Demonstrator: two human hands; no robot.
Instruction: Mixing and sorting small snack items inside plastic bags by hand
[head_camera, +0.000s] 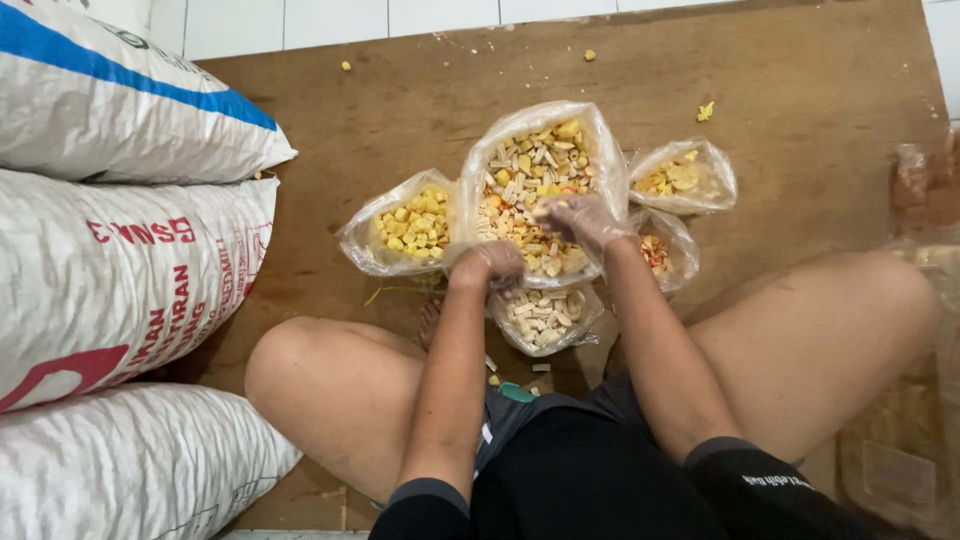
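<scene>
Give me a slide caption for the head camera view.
Gloved left hand and right hand work in a central bag of mixed pieces, smaller bags around.

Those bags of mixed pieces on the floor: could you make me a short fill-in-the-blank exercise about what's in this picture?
1. The right hand reaches into the ___ bag of mixed pieces, the biggest one.
2. The bag to the left of it holds pieces that are mostly ___ in colour.
3. All the bags rest on a brown ___ board.
4. Three big white ___ are stacked at the picture's left edge.

Missing words: middle; yellow; wooden; sacks
</scene>
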